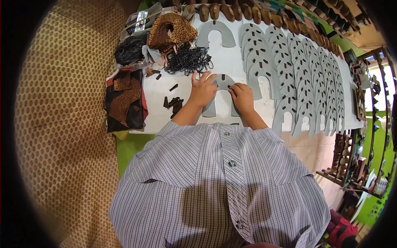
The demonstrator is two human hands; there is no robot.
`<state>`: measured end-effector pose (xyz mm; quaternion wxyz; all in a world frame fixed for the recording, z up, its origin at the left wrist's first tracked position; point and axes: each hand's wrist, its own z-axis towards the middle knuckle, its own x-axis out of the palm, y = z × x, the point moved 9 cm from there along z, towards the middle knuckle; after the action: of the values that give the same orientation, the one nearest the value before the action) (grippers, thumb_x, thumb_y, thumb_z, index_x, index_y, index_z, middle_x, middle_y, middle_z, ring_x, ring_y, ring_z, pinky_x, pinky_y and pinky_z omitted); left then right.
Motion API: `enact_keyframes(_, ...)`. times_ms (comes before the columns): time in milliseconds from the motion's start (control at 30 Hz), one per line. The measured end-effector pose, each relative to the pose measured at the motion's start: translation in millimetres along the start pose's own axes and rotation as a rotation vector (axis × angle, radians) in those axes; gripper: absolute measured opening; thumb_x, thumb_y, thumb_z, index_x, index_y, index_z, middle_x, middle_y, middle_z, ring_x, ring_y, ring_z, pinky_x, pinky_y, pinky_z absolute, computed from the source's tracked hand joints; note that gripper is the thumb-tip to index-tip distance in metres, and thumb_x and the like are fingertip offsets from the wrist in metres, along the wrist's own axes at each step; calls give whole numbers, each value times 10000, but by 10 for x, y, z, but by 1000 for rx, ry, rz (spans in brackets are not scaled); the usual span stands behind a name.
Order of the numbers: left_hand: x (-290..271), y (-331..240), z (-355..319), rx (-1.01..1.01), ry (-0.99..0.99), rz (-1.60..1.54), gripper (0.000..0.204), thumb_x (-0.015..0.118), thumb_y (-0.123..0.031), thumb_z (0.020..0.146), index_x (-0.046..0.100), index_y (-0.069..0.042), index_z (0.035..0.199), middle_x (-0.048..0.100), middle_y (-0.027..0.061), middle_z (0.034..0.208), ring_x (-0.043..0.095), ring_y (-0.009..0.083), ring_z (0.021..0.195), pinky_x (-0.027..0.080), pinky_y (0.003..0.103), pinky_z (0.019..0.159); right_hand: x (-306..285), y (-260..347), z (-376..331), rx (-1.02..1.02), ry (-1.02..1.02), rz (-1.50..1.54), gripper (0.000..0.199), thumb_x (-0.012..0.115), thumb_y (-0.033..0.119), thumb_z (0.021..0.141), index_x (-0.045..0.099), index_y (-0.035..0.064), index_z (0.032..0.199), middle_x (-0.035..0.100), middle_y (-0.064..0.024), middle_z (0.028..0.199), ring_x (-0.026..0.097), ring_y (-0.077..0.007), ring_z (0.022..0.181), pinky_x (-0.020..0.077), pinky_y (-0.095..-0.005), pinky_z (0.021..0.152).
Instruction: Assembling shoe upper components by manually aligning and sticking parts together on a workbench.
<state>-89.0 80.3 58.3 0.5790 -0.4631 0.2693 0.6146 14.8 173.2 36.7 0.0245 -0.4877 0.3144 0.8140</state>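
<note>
On the white table lies a grey U-shaped shoe upper (210,108), its curve away from me and its two legs toward my body. A short dark brown strip (223,77) rests at the middle of its curve. My left hand (202,91) lies over the left side of this piece, fingers spread. On the opposite side, my right hand (243,97) has thumb and forefinger pinched together at the upper's inner edge; what is between them, if anything, is too small to make out. Left of my left wrist sits a small pile of dark brown strips (176,106).
Overlapping rows of grey uppers with dark strips (285,71) cover the table's right side. Another upper (228,38) lies beyond my hands. Wooden shoe lasts (227,12) line the back. A black beaded-looking tangle (188,60), leopard-print material (175,28) and dark scraps (126,99) sit left.
</note>
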Motion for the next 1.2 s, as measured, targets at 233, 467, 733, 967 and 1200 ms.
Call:
enact_keyframes(233,2,-9,-23,-15,-47,33,45,636,-157,669,613,-127,646,574,-6,1129,466,207,1153,145,583,1007,-46,63,-5,-10,-47,-42,122,645,213,763,629,128,849,612,12,924,557,-194,909,402,-371,756)
enact_keyframes(467,-26,13,-56,-29,-50,36,54,637,-163,677,607,-124,654,580,-8,1109,476,203,1137,134,566,1016,-76,94,17,-4,-42,-18,117,652,185,761,617,89,819,613,-16,895,564,-229,891,414,-381,774)
enact_keyframes(733,87,-34,-289,-155,210,-130,646,601,-422,765,448,-78,1290,324,124,1411,264,288,1320,106,531,1067,-88,90,9,-21,-61,-23,104,645,174,766,614,89,818,609,-21,885,564,-226,886,412,-373,768)
enact_keyframes(967,278,-144,-470,-160,331,-126,821,571,-467,789,236,-47,1410,180,161,1477,146,295,1373,71,476,1097,-98,141,-16,-62,-67,-43,113,638,167,768,620,90,849,613,-22,923,569,-219,896,415,-370,764)
enact_keyframes(1200,232,-135,-627,-224,401,-100,836,535,-506,805,199,-46,1418,166,155,1482,122,273,1382,38,483,1099,-149,260,-238,-50,64,11,353,615,238,794,584,57,1095,572,-89,1134,521,-257,1059,398,-390,886)
